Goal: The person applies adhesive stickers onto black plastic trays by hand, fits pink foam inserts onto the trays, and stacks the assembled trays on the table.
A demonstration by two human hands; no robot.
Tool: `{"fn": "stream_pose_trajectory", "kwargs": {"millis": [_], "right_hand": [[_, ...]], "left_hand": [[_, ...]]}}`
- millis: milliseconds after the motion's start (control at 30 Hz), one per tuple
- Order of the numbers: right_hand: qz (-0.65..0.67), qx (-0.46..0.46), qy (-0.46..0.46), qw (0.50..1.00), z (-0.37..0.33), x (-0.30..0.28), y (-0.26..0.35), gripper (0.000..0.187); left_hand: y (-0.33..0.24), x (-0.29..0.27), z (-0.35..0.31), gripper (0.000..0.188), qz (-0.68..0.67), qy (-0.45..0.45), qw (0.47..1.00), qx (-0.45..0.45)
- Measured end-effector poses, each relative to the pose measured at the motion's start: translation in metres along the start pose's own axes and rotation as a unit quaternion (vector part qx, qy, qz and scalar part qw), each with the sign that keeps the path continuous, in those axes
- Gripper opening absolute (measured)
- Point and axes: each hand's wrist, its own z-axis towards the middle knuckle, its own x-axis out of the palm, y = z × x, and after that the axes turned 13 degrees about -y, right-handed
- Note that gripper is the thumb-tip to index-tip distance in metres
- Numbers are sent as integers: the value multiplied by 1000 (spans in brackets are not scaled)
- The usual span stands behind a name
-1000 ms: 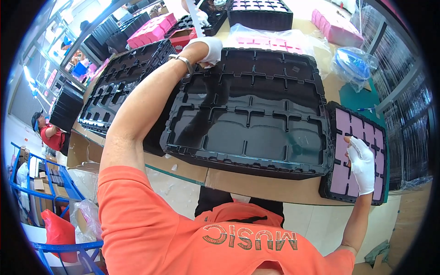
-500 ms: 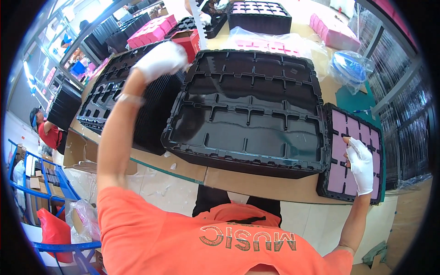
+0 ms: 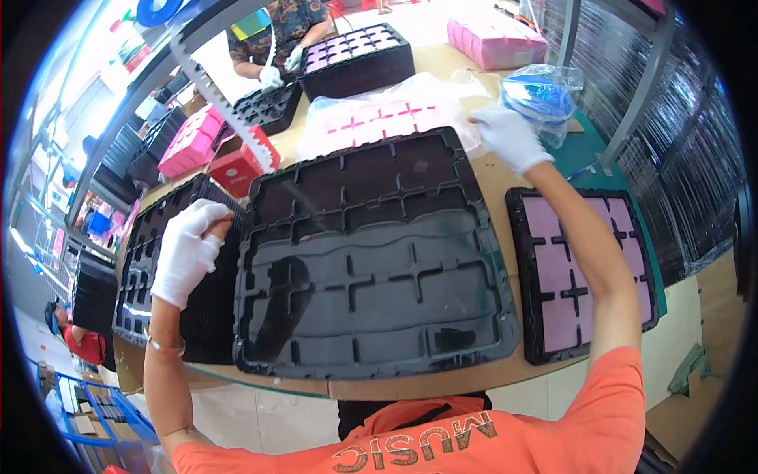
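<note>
A black plastic tray with crossed dividers lies on the table in front of me. My left hand, in a white glove with bare fingertips, is closed beside its left edge, above a stack of black trays. Whatever its curled fingers may hold is hidden. My right hand, gloved too, reaches past the tray's far right corner. Its fingers stretch left near a clear plastic sheet over pink, cross-slotted material. Under my right forearm sits a black tray filled with lilac pads.
A person in a patterned top works across the table beside a filled tray stack. A red box, a bagged blue bundle and a wrapped pink block stand about. Metal posts rise at right.
My right hand has left the lilac-filled tray for the far side of the table. My left hand has come down beside the central tray. The view has shifted.
</note>
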Motion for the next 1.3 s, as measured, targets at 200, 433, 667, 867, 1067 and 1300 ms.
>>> {"fn": "stream_pose_trajectory", "kwargs": {"millis": [200, 433, 667, 867, 1067, 1300], "right_hand": [[-7, -110, 66, 992, 26, 139, -66, 25], [-38, -114, 189, 974, 33, 146, -53, 27], [182, -144, -71, 970, 21, 142, -34, 35], [8, -3, 179, 984, 37, 128, -57, 22], [179, 181, 200, 946, 86, 110, -38, 23], [283, 272, 217, 894, 110, 107, -48, 24]], "left_hand": [[-24, 60, 62, 10, -4, 21, 999, 38], [-26, 80, 76, 11, 3, 72, 997, 34], [-8, 110, 98, 11, 0, 67, 997, 50], [16, 139, 126, 15, -90, 42, 995, 11], [34, 177, 153, 21, -73, 78, 994, -37], [39, 205, 161, 23, -43, 149, 985, -76]]}}
